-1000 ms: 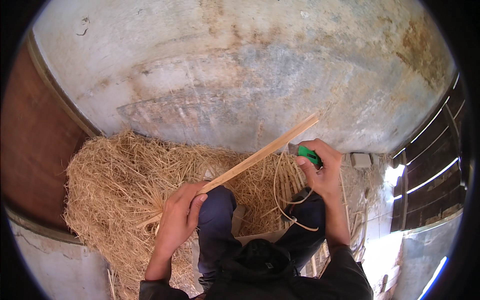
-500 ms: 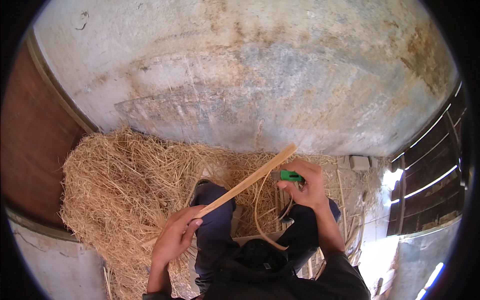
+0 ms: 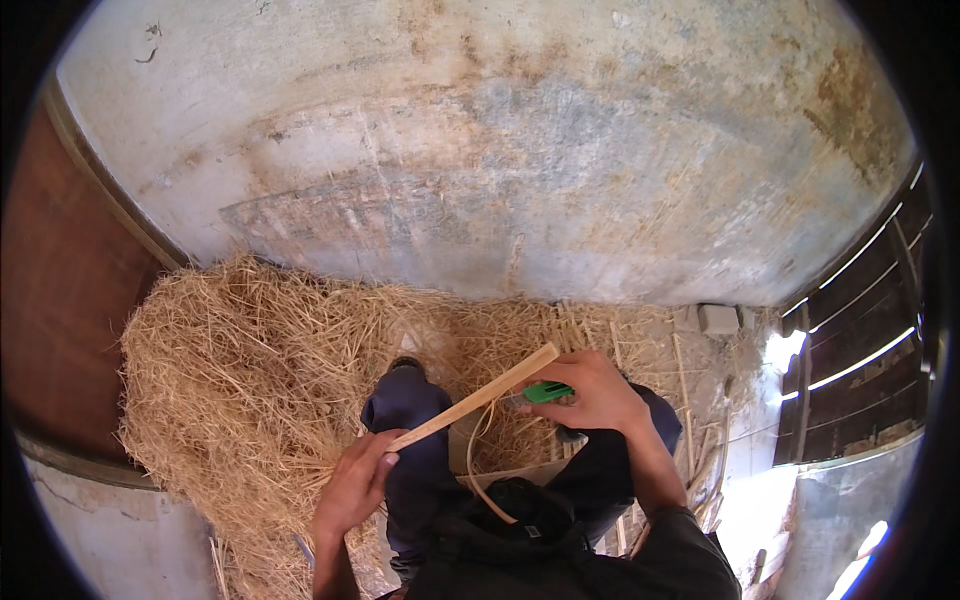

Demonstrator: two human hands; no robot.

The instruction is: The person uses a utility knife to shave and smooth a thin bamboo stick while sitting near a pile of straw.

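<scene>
My left hand grips the near-left end of a long, flat, pale bamboo strip, which slants up to the right across my knees. My right hand is closed round a green utility knife; its blade end lies just below the strip near the far end. From there a thin curled shaving hangs down toward my lap, still joined to the strip as far as I can see. Whether my right fingers also touch the strip's far end is hard to make out.
A big heap of straw fills the floor at left. A stained plaster wall rises ahead. Thin sticks lie on the floor to the right, near a grey block. A brown panel stands at far left, dark slats at far right.
My right hand and the knife have moved left and nearer to me. The strip's far end has swung down toward me, and the hanging shaving has shifted left.
</scene>
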